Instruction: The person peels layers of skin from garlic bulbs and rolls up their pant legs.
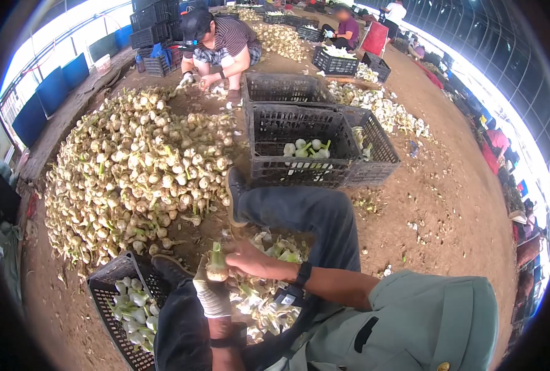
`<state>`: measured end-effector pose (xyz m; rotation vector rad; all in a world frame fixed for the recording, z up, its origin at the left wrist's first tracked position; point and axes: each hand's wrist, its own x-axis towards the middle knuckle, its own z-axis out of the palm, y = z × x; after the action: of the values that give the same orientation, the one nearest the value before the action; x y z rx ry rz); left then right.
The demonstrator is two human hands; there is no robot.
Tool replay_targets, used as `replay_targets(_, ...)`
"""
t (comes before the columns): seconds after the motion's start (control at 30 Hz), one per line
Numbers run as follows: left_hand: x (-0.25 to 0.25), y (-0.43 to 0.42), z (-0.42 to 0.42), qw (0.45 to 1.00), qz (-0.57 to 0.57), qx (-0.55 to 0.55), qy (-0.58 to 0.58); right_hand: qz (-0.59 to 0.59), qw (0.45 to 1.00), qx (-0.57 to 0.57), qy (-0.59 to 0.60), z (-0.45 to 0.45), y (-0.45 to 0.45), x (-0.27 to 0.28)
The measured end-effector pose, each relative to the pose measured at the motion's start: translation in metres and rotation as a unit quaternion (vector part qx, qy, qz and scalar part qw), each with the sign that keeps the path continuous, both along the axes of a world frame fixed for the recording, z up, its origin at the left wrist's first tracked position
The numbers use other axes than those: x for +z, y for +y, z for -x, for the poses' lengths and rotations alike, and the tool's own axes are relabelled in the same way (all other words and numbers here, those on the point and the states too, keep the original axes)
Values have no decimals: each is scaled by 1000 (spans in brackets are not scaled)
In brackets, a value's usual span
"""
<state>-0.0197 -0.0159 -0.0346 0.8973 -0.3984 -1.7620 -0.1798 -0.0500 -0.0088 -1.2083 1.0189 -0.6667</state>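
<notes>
A garlic bulb with a short green stem (pixel 217 264) is held upright between my hands, above my lap. My left hand (pixel 210 287), in a whitish glove, grips the bulb from below. My bare right hand (pixel 245 256) is closed at the bulb's right side; whether it holds anything small is hidden. Peeled skins (pixel 268 309) lie on the ground between my legs. At the lower left, a black crate (pixel 109 278) holds cleaned white bulbs (pixel 136 312). A large pile of unpeeled garlic (pixel 139 173) spreads out ahead and to the left.
Ahead stand black crates (pixel 306 168), one with several white bulbs (pixel 309 148). A co-worker in a striped shirt (pixel 230 38) crouches beyond the pile. More skins (pixel 386 111) and a filled crate (pixel 335 62) are farther back. Other people are in the background.
</notes>
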Motion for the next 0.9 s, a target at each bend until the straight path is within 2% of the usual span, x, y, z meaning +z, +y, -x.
replay_targets(0.1, 4, 2, 1, 998, 5, 12, -66, 56, 997, -50, -23, -4, 5, -5)
replay_targets(0.17, 1, 2, 0, 989, 19, 21, -143, 38, 999, -26, -26, -6, 6, -1)
replay_targets(0.2, -18, -2, -2, 989, 20, 21, -143, 19, 999, -3, -27, -7, 7, 2)
replay_targets(0.27, -54, -8, -6, 982, 73, 84, -155, 8, 997, -28, -66, -10, 8, 3)
replay_targets(0.3, -29, 2, 6, 957, 163, 127, -204, -5, 993, -53, -105, -11, 9, 2)
replay_targets(0.33, -26, -3, 9, 956, 163, 128, -205, -5, 993, -51, -105, -12, 7, -3)
replay_targets(0.37, -25, -7, 11, 879, 278, 170, -348, -20, 997, -58, -48, -12, 2, -13)
replay_targets(0.4, -25, -10, 13, 766, 381, 205, -476, -36, 997, -66, 9, -13, -1, -6)
replay_targets(0.43, -25, -16, 16, 733, 387, 251, -500, -36, 997, -66, 8, -12, 3, 1)
replay_targets(0.47, -22, -10, 9, 733, 388, 251, -500, -23, 997, -62, -37, -9, 10, 10)
replay_targets(0.5, -1, 0, -1, 916, 230, 123, -306, -9, 995, -57, -81, -9, 13, 19)
replay_targets(0.53, 10, 6, -6, 996, 46, -19, -77, -9, 995, -55, -81, -11, 13, 14)
replay_targets(0.57, 3, 5, -3, 999, -46, 1, 3, -15, 993, -57, -103, -14, 14, 2)
replay_targets(0.67, 6, 4, -10, 990, -114, -35, 69, -20, 994, -40, -99, -11, 12, -6)
replay_targets(0.7, 23, 4, 7, 993, -105, 50, 14, -53, 989, -57, -125, -12, 15, 1)
replay_targets(0.73, 25, 6, 19, 993, -105, 51, 14, -86, 982, -74, -150, -13, 17, 5)
replay_targets(0.77, 26, 7, 29, 979, 25, 148, -138, -86, 982, -74, -150, -14, 17, 6)
replay_targets(0.8, 25, 7, 34, 917, 154, 237, -283, -54, 983, -87, -156, -16, 16, 7)
replay_targets(0.83, 26, 8, 32, 917, 154, 237, -282, -22, 982, -99, -161, -17, 17, 10)
replay_targets(0.9, 28, 8, 16, 964, 96, 127, -214, -25, 979, -95, -177, -18, 21, 22)
